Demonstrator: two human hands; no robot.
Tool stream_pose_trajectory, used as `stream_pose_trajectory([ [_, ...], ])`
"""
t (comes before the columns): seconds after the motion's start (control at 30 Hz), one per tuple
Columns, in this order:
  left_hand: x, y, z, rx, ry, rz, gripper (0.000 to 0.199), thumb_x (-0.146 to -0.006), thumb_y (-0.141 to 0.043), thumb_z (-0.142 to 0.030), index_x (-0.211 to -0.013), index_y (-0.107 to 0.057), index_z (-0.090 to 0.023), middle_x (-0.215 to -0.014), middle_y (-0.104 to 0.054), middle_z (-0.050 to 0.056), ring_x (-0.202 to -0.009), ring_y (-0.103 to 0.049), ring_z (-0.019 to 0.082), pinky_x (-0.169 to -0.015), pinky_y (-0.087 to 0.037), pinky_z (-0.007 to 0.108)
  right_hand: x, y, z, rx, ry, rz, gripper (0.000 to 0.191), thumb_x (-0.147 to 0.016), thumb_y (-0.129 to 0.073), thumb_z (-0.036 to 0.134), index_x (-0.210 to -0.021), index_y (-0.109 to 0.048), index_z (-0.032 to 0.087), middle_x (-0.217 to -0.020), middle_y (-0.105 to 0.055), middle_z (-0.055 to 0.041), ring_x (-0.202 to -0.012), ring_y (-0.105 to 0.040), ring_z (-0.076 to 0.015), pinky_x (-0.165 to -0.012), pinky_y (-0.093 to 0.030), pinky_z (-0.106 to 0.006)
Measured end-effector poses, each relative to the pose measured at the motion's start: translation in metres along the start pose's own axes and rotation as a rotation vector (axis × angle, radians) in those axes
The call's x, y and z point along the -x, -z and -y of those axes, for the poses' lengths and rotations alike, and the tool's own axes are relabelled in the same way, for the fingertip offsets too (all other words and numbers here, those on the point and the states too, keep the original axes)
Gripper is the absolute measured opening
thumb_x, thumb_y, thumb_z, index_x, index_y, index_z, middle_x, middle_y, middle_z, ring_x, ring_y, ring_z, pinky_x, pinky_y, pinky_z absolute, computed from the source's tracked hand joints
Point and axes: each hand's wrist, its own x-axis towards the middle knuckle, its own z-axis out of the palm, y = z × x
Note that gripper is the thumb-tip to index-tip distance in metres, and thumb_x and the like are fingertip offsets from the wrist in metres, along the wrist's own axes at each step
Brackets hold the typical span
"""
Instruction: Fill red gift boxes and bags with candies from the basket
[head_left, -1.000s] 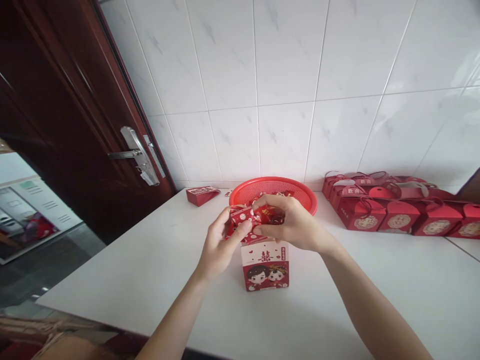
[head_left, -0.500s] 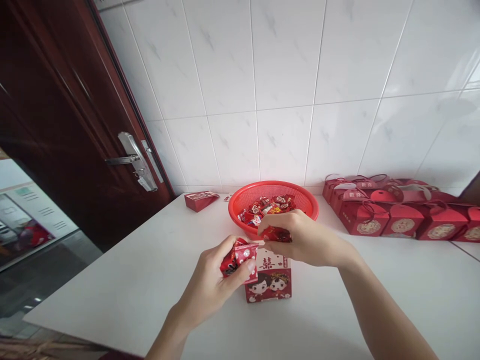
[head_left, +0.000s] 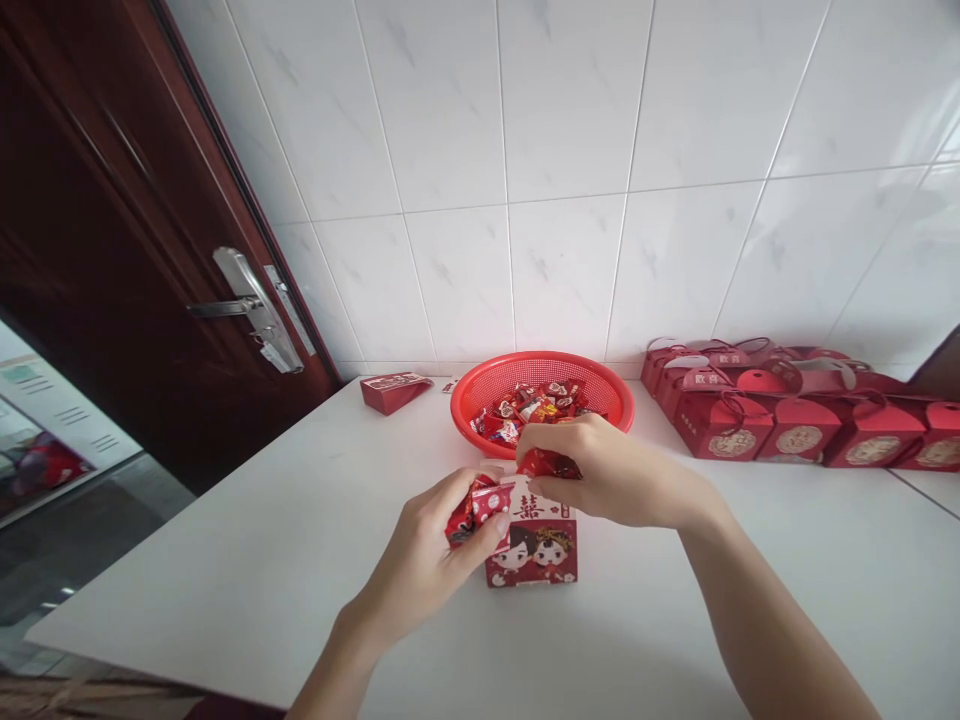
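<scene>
My left hand (head_left: 442, 545) is closed around a few red wrapped candies (head_left: 491, 503), one with a white dotted wrapper. Just to its right, my right hand (head_left: 600, 468) grips a shiny red wrapped candy (head_left: 550, 464), partly hidden by the fingers. Both hands hover over a red and white gift box (head_left: 536, 556) printed with two cartoon figures, standing on the white table (head_left: 300, 560). The hands cover part of the box's top. Behind them sits a red plastic basket (head_left: 469, 385) holding many wrapped candies (head_left: 534, 405).
Several dark red gift boxes (head_left: 799, 432) with ribbon handles stand in rows at the right by the tiled wall (head_left: 562, 120). Another small red box (head_left: 394, 392) lies at the back left. A brown door (head_left: 150, 210) with a metal handle (head_left: 255, 305) borders the table's left.
The view has shifted slightly, so the scene sits a little higher and further left. Both hands stay over the gift box, still holding candies, and the right one has dipped slightly toward it.
</scene>
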Motion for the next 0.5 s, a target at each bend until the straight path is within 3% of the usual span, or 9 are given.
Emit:
stream_pose_trajectory([
  [0.13, -0.008, -0.007, 0.003, 0.001, 0.001, 0.010, 0.018, -0.093, -0.062, -0.032, -0.110, -0.066, -0.027, -0.097, -0.074, 0.000, -0.082, -0.069, 0.016, -0.074, -0.054, 0.022, -0.002, -0.001, -0.001, -0.028, -0.003, 0.061, 0.010, -0.087, -0.059, 0.011, -0.087, -0.060, 0.021, -0.063, -0.055, 0.0049, -0.055, -0.046, -0.0096, -0.053, -0.027, -0.024],
  [0.37, -0.027, -0.019, 0.011, -0.048, -0.104, 0.027, 0.019, -0.093, -0.062, -0.036, -0.103, -0.065, -0.019, -0.084, -0.071, 0.000, -0.072, -0.063, 0.014, -0.068, -0.052, 0.023, -0.007, -0.006, -0.010, 0.034, -0.067, 0.006, 0.009, -0.091, -0.055, 0.013, -0.085, -0.053, 0.021, -0.061, -0.048, 0.0064, -0.052, -0.040, -0.0096, -0.053, -0.026, -0.025],
  [0.5, -0.026, -0.021, 0.014, -0.034, -0.146, 0.086, 0.016, -0.094, -0.060, -0.032, -0.103, -0.063, -0.019, -0.086, -0.072, 0.001, -0.074, -0.065, 0.014, -0.068, -0.053, 0.022, -0.009, -0.004, -0.017, 0.013, -0.048, -0.041, 0.007, -0.093, -0.053, 0.015, -0.087, -0.054, 0.020, -0.066, -0.052, 0.0042, -0.057, -0.043, -0.0104, -0.056, -0.027, -0.025],
])
